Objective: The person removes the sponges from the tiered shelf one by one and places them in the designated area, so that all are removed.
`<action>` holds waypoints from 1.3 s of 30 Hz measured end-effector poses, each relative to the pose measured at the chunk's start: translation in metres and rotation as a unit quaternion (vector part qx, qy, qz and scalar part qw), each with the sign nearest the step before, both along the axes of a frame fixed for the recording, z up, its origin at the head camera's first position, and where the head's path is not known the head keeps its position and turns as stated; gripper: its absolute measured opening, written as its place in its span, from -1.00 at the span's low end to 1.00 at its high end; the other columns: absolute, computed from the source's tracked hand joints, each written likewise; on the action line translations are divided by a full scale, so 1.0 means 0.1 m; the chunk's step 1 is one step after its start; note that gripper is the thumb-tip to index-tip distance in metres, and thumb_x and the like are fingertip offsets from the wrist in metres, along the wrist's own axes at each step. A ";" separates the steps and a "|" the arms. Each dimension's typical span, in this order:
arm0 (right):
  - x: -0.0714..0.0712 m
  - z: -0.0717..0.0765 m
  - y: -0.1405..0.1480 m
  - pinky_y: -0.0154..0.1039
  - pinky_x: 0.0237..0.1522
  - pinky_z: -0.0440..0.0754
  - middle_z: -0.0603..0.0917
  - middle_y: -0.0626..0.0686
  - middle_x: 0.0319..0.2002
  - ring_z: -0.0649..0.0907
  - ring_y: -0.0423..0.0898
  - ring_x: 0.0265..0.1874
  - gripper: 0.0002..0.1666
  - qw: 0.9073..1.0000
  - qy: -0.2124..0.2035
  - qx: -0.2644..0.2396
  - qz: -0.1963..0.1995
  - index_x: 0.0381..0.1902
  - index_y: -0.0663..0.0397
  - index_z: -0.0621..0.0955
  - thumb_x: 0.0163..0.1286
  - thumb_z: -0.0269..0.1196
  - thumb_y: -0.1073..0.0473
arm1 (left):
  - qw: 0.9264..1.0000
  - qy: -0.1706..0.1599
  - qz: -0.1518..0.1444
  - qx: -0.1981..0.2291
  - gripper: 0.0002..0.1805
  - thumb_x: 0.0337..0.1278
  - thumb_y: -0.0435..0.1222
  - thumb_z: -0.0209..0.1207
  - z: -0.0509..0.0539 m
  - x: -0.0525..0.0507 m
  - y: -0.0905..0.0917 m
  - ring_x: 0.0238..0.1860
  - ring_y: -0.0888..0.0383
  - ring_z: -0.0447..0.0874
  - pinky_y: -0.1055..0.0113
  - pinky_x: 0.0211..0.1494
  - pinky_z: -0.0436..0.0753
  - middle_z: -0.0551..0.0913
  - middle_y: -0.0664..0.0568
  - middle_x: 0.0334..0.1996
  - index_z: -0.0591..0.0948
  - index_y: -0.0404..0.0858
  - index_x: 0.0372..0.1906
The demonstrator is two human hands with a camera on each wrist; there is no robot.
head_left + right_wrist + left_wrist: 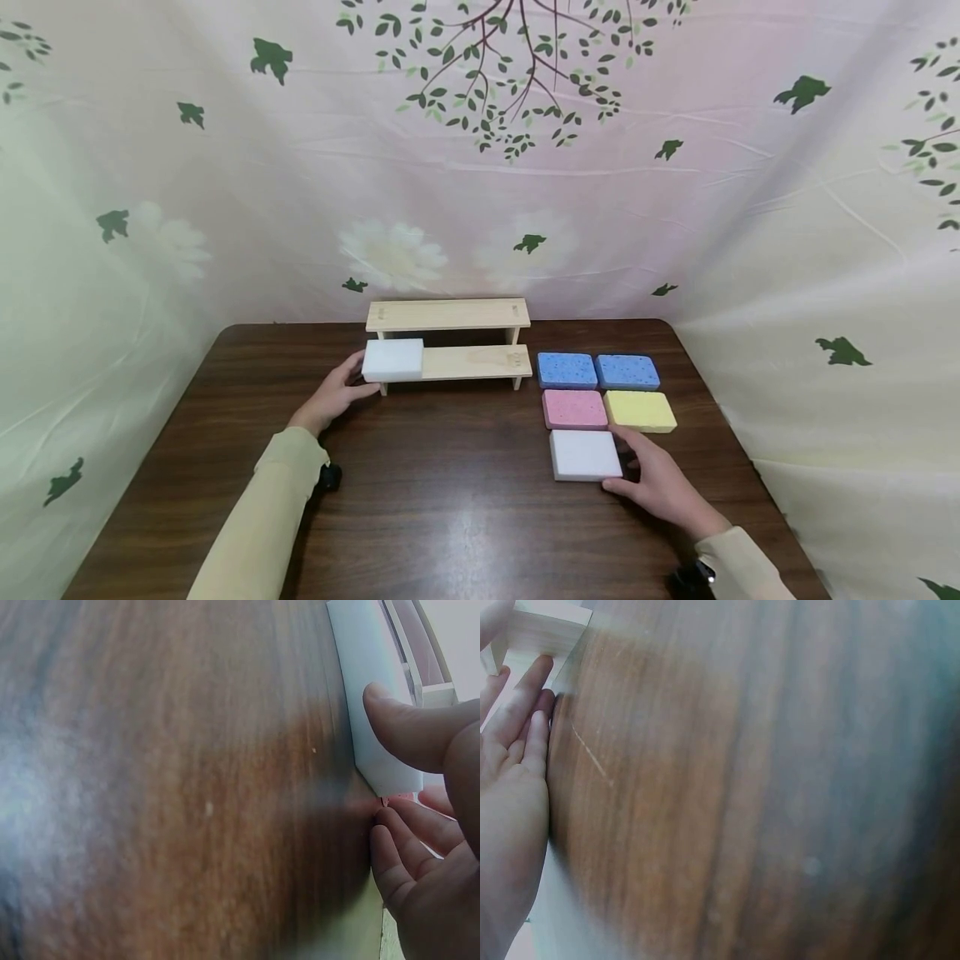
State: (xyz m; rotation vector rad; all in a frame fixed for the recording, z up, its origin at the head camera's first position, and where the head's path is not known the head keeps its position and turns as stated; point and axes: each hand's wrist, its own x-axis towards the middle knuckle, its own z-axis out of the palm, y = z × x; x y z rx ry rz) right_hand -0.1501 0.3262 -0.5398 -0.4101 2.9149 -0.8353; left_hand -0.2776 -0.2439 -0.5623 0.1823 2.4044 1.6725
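A white sponge block [392, 360] lies on the left part of the lower step of a two-step wooden stand [476, 362]. Beside that end is my left hand [335, 395], its fingers fairly straight near the stand's wooden end [547, 628]; exact contact is unclear. On the table to the right lies a second white sponge block [586, 456]. My right hand [660, 483] holds its right end, thumb at the front corner and a finger at the back corner. In the right wrist view, the thumb lies against the white block [371, 712], with the other fingers loosely bent beyond its end.
Behind the second white block sit a pink sponge [574, 409] and a yellow sponge [641, 412], with two blue sponges [567, 370] farther back. The stand's upper step [448, 313] is near the table's back edge. A printed cloth [465, 192] hangs behind the dark wooden table [442, 500].
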 end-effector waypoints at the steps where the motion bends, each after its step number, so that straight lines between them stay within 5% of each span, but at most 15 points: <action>1: 0.00 0.01 0.00 -0.08 0.01 0.74 0.63 0.15 0.23 0.68 -0.02 0.07 0.07 1.000 0.001 -0.001 -0.001 0.53 0.15 0.36 0.17 0.64 0.03 | 1.000 -0.001 0.001 0.000 -0.05 0.39 -0.15 0.36 0.00 0.00 0.00 0.64 -0.26 0.05 -0.30 0.63 0.02 0.21 -0.25 0.62 0.11 -0.19 0.69; 18: -0.04 0.32 -0.11 -0.01 -0.04 0.76 0.59 0.23 0.28 0.70 0.03 0.00 0.11 0.999 0.042 -0.007 -0.001 0.51 0.16 0.39 0.09 0.69 0.06 | 1.000 0.002 0.000 0.001 -0.04 0.37 -0.16 0.37 -0.02 -0.02 -0.02 0.64 -0.28 0.04 -0.32 0.62 0.02 0.20 -0.26 0.63 0.10 -0.19 0.70; 26: -0.16 0.42 -0.35 0.20 0.12 0.71 0.54 0.23 0.38 0.63 0.20 0.22 0.06 0.996 0.082 -0.025 0.028 0.53 0.16 0.39 0.17 0.64 0.03 | 1.000 0.005 -0.001 0.003 -0.06 0.37 -0.13 0.37 0.00 0.02 -0.02 0.65 -0.26 0.05 -0.31 0.63 0.01 0.22 -0.23 0.62 0.13 -0.17 0.69; 39: -0.41 0.48 -0.85 0.30 0.34 0.52 0.49 0.16 0.46 0.50 0.20 0.42 -0.01 0.994 0.064 -0.056 0.076 0.55 0.09 0.39 0.27 0.57 -0.02 | 1.000 -0.002 0.003 0.004 -0.06 0.38 -0.17 0.36 0.03 0.04 0.01 0.64 -0.26 0.06 -0.31 0.63 0.02 0.21 -0.24 0.63 0.12 -0.19 0.69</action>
